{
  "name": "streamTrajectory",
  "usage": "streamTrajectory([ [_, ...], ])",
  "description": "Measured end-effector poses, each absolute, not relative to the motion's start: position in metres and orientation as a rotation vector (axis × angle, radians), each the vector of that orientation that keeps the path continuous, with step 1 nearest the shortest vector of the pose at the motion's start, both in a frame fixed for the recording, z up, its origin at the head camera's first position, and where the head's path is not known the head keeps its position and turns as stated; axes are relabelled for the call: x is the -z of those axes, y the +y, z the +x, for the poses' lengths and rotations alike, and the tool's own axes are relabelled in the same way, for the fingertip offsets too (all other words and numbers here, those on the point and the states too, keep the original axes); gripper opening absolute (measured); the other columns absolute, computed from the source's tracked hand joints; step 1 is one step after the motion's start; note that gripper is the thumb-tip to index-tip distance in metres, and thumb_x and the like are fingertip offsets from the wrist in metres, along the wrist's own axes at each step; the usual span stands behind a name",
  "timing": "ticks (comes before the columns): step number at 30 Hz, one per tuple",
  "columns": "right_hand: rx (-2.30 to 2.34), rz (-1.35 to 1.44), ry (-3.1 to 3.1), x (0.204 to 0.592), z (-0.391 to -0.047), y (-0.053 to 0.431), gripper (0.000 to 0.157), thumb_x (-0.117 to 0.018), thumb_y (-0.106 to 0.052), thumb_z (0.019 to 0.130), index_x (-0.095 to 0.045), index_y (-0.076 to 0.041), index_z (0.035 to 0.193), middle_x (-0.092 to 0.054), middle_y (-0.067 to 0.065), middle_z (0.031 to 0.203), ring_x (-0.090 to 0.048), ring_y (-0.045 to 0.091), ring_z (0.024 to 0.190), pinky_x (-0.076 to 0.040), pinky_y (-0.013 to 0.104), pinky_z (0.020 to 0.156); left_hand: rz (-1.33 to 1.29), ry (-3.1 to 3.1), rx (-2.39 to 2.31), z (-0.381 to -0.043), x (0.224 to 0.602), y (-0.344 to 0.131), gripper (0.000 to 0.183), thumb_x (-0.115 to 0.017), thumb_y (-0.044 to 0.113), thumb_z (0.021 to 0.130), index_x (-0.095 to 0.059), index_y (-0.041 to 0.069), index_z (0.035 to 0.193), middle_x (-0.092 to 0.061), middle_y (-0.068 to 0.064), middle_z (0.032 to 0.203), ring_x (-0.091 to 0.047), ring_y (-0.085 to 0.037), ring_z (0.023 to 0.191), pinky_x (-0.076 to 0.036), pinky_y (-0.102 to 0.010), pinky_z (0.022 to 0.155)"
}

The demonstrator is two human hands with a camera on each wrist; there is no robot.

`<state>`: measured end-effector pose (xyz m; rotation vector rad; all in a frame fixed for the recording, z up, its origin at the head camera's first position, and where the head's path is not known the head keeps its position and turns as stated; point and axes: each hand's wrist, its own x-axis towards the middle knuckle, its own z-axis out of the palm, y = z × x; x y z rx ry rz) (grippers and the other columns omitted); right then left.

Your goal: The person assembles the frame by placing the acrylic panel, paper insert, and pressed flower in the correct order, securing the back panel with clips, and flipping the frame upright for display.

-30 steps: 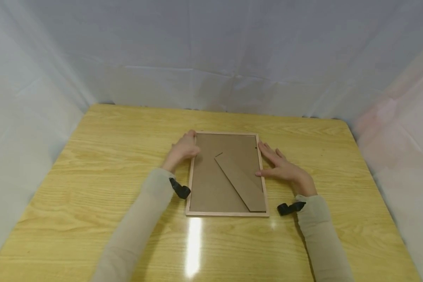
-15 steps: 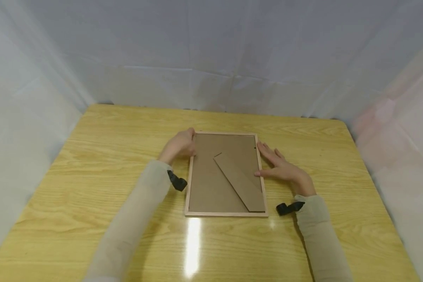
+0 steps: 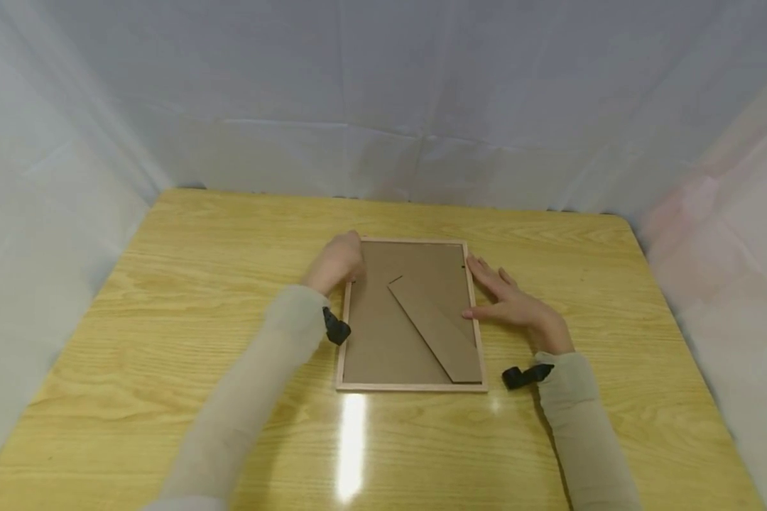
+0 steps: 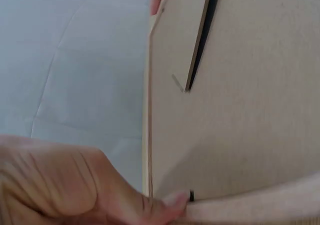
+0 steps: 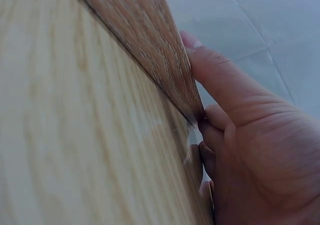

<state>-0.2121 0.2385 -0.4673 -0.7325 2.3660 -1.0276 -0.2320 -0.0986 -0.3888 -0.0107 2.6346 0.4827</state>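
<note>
A picture frame (image 3: 371,341) with a light wood rim lies back side up, its brown backing board (image 4: 240,120) and slanted stand leg (image 3: 431,330) showing. My left hand (image 3: 337,261) is at the upper part of the left rim, fingers bent and mostly hidden in the head view. Close up in the left wrist view, its thumb (image 4: 167,207) lies on the rim beside a small black tab (image 4: 191,195). Along the right rim, my right hand (image 3: 511,301) rests with fingers fairly straight against the side and thumb over the edge. Another dark tab (image 3: 463,267) shows on that side.
The frame lies on a yellow wood-grain table (image 3: 166,341). White sheeting (image 3: 383,92) hangs behind and at both sides. Each sleeve cuff carries a small black camera, the left one (image 3: 336,328) overlapping the frame's left rim in the head view.
My left hand first drew slightly left, its thumb leaving the backing, then came back right and farther over the upper left rim. The right hand and the frame stay nearly still.
</note>
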Motion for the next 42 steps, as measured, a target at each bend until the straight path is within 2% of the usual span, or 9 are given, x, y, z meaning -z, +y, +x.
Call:
streamTrajectory([
  [7,1.016,-0.755,2.375,0.466,-0.211,0.238,0.100,-0.069,-0.040,0.093,0.004,-0.030,0.159,0.012,0.001,0.166,0.024,0.026,0.148,0.016,0.057,0.115,-0.013,2.689,-0.313,-0.231,0.390,-0.087,0.053,-0.049,-0.007,0.095,-0.030,-0.016,0.144,-0.047,-0.029,0.137,-0.052,-0.026,0.088,-0.044,-0.025,0.057],
  [12,1.008,-0.770,2.386,0.464,-0.210,0.238,0.100,-0.070,-0.040,0.092,0.003,-0.026,0.160,0.011,0.004,0.166,0.020,0.028,0.149,0.015,0.056,0.116,0.011,2.661,-0.276,-0.231,0.389,-0.090,0.054,-0.049,-0.002,0.097,-0.029,-0.013,0.146,-0.053,-0.025,0.125,-0.047,-0.021,0.075,-0.040,-0.025,0.052],
  [15,1.018,-0.727,2.372,0.463,-0.209,0.240,0.100,-0.070,-0.042,0.092,0.003,-0.030,0.159,0.012,0.000,0.166,0.024,0.027,0.147,0.014,0.059,0.115,0.029,2.645,-0.333,-0.230,0.388,-0.098,0.061,-0.050,0.000,0.096,-0.026,-0.008,0.151,-0.053,-0.025,0.132,-0.049,-0.021,0.071,-0.040,-0.027,0.051],
  [18,1.018,-0.701,2.374,0.461,-0.209,0.241,0.100,-0.070,-0.043,0.091,0.003,-0.032,0.159,0.012,-0.002,0.166,0.026,0.026,0.147,0.013,0.060,0.115,0.109,2.648,-0.480,-0.227,0.388,-0.109,0.069,-0.053,0.002,0.093,-0.021,-0.006,0.154,-0.045,-0.027,0.145,-0.055,-0.027,0.088,-0.046,-0.033,0.064],
  [20,1.016,-0.701,2.377,0.461,-0.209,0.241,0.100,-0.070,-0.043,0.091,0.003,-0.032,0.159,0.012,-0.002,0.166,0.026,0.026,0.147,0.013,0.060,0.115,0.187,2.631,-0.597,-0.223,0.388,-0.119,0.074,-0.057,0.006,0.094,-0.017,-0.006,0.155,-0.033,-0.027,0.154,-0.053,-0.034,0.116,-0.050,-0.038,0.087],
  [22,1.006,-0.722,2.389,0.462,-0.209,0.241,0.100,-0.070,-0.042,0.092,0.003,-0.031,0.159,0.011,0.000,0.166,0.024,0.028,0.147,0.012,0.060,0.116,0.266,2.603,-0.684,-0.218,0.387,-0.129,0.079,-0.062,0.009,0.094,-0.014,-0.007,0.155,-0.025,-0.027,0.158,-0.039,-0.039,0.136,-0.038,-0.044,0.110],
  [24,1.030,-0.704,2.372,0.463,-0.209,0.239,0.099,-0.070,-0.042,0.091,0.001,-0.032,0.159,0.011,-0.002,0.166,0.025,0.027,0.147,0.013,0.061,0.115,0.328,2.578,-0.745,-0.211,0.386,-0.140,0.082,-0.065,0.013,0.095,-0.012,-0.006,0.156,-0.018,-0.026,0.160,-0.024,-0.041,0.145,-0.022,-0.049,0.119],
  [35,1.074,-0.687,2.354,0.469,-0.214,0.237,0.094,-0.067,-0.041,0.094,0.001,-0.035,0.159,0.010,-0.002,0.166,0.023,0.024,0.148,0.015,0.057,0.116,0.497,2.511,-0.988,-0.143,0.407,-0.176,0.067,-0.050,0.023,0.104,-0.018,-0.008,0.154,-0.012,-0.029,0.160,0.006,-0.052,0.145,0.003,-0.063,0.115],
  [42,1.055,-0.750,2.359,0.469,-0.217,0.237,0.092,-0.065,-0.039,0.096,0.001,-0.031,0.159,0.010,0.001,0.166,0.018,0.022,0.150,0.017,0.051,0.117,0.529,2.472,-0.945,-0.105,0.423,-0.171,0.074,-0.053,0.024,0.101,-0.010,0.003,0.158,0.005,-0.026,0.161,0.025,-0.050,0.141,0.018,-0.069,0.108],
])
